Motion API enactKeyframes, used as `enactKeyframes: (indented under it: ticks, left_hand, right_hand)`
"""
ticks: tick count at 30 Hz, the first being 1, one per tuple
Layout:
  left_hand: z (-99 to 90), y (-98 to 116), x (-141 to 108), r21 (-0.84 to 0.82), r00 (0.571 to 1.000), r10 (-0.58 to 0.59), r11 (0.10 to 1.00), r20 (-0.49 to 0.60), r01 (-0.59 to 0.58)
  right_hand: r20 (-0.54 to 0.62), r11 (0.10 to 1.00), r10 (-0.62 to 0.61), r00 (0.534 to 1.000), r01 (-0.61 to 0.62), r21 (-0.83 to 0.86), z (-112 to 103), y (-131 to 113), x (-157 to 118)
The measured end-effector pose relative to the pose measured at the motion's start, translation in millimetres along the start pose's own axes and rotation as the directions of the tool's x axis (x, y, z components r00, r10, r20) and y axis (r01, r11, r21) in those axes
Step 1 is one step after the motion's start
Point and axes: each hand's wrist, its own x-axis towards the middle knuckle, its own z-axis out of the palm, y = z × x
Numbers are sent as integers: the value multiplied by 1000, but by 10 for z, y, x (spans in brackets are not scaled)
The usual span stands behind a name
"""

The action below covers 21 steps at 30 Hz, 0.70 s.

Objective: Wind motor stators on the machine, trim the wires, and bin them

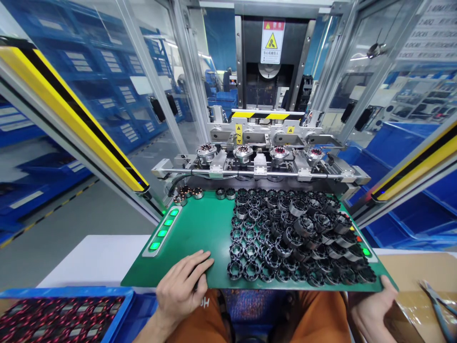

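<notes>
My left hand (pixel 185 281) rests palm down at the front edge of the green work board (pixel 200 228), with its fingers stretched out and nothing held. At the board's front right corner is my right hand (pixel 374 305), its thumb on the edge and its other fingers hidden below. Black-and-metal motor stator cores (pixel 252 269) stand in rows over the right half of the board, some stacked in a second layer. Copper-wound stators (pixel 197 192) sit at the back left, near two unwound cores (pixel 225 193).
Behind the board stands a winding machine (pixel 260 164) with several stators on its stations. Green-lit buttons (pixel 162 233) line the left edge. A blue bin (pixel 121 314) of red-wound parts is at lower left; pliers (pixel 437 305) lie on cardboard at right. Yellow-black posts (pixel 78 114) flank the opening.
</notes>
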Motion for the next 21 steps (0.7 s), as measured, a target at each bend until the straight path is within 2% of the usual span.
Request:
enactKeyframes:
  ticks: [8, 21]
  left_hand:
    - [-10, 1, 20, -6, 1000, 1, 1000, 0, -1]
    - [-6, 1, 7, -5, 1000, -1, 1000, -4, 1]
  right_hand:
    - [23, 999, -47, 999, 47, 5, 6, 11, 3]
    - [22, 999, -42, 999, 42, 5, -5, 8, -4]
